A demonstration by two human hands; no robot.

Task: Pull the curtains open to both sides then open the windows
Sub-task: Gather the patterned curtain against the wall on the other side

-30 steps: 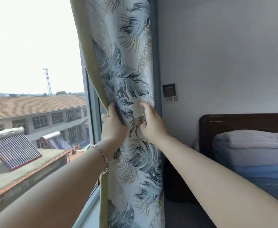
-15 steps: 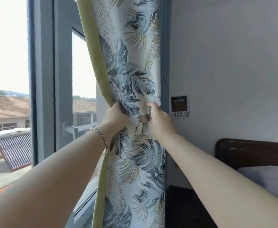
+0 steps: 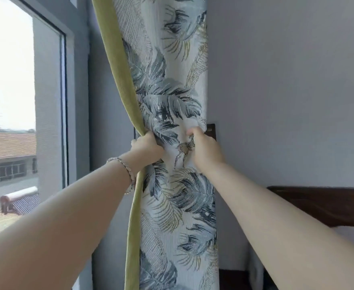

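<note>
Bedroom corner beside grey wall (image 3: pixel 287 80): curtain (image 3: pixel 172 101) bunched against right edge of window (image 3: pixel 46 101), left hand (image 3: pixel 145 146) and right hand (image 3: pixel 206 150) both clenched on fabric. Curtain step nearly finished; next, letting go and reaching left for window, handle not visible

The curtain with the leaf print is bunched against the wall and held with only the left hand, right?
Not quite. The head view shows both hands gripping the curtain: the left hand at its green edge and the right hand beside it. The rest is right; it is bunched against the wall.
</note>
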